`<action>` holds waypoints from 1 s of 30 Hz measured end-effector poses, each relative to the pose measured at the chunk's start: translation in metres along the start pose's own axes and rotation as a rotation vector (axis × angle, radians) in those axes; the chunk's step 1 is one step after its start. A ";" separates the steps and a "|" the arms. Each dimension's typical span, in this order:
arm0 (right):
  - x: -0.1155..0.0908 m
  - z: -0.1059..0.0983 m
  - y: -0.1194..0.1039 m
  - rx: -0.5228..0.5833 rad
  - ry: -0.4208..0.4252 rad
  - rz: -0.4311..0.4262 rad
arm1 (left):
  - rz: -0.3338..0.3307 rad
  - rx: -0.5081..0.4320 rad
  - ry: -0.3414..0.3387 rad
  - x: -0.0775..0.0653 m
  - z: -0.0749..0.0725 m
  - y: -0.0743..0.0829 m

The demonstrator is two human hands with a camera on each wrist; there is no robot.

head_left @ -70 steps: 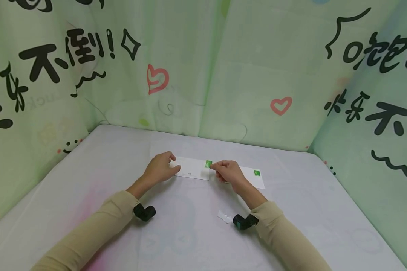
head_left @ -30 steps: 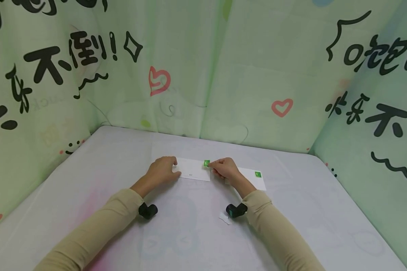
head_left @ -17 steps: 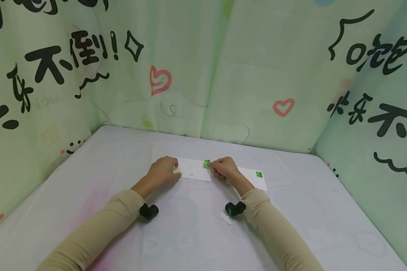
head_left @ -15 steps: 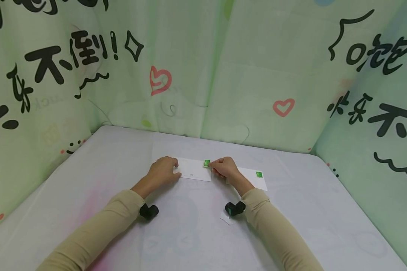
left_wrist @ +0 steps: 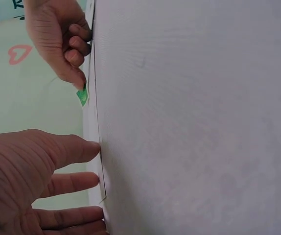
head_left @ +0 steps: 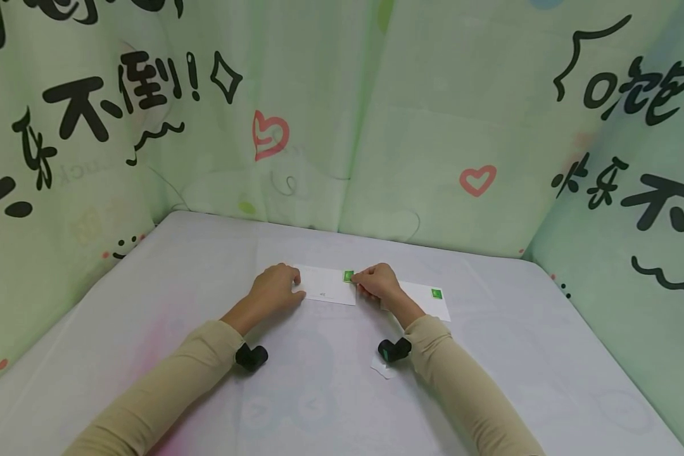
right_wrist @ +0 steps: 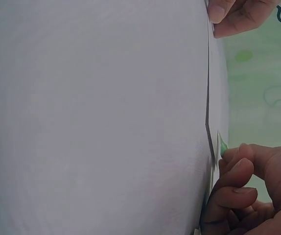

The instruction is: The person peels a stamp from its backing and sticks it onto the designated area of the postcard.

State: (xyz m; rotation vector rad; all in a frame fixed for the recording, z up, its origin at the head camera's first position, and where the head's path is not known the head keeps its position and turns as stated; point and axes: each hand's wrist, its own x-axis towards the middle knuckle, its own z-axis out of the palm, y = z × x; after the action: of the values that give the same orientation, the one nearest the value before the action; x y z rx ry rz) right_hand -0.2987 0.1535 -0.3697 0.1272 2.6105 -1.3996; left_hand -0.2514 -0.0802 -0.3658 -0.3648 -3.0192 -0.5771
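A white envelope (head_left: 326, 285) lies flat toward the table's far side. My left hand (head_left: 272, 288) rests at its left end, with straight thumb and fingers touching the paper in the left wrist view. At its upper right corner, my right hand (head_left: 379, 282) pinches a small green stamp (head_left: 348, 277) between thumb and index finger. In the right wrist view the stamp (right_wrist: 222, 147) stands tilted against the paper, its near edge up. Partly behind the right hand is a second white envelope (head_left: 424, 297), bearing a green stamp (head_left: 436, 294) at its upper right.
A small torn white scrap of paper (head_left: 382, 368) lies under the right wrist's black camera (head_left: 394, 350). The white-covered table (head_left: 313, 405) is bounded at the back and sides by a pale green printed curtain (head_left: 399, 114).
Compared with 2.3 s ago, the pinched stamp sits slightly farther in from the envelope's right edge. The left hand has shifted slightly right and down; in the last half second both hands are nearly still.
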 end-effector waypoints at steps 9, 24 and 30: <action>0.002 0.001 0.000 -0.083 0.021 0.003 | 0.012 0.005 0.016 0.001 0.003 0.001; 0.000 0.003 -0.001 -0.140 0.051 -0.028 | 0.006 -0.009 0.018 0.002 0.004 0.000; -0.001 0.004 -0.002 -0.181 0.060 -0.043 | -0.018 -0.028 0.005 0.002 0.004 -0.002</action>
State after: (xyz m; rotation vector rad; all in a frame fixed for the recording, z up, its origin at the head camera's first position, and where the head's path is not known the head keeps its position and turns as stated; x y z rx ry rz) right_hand -0.2977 0.1489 -0.3705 0.0907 2.7889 -1.1822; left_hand -0.2535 -0.0803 -0.3696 -0.3372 -3.0153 -0.6214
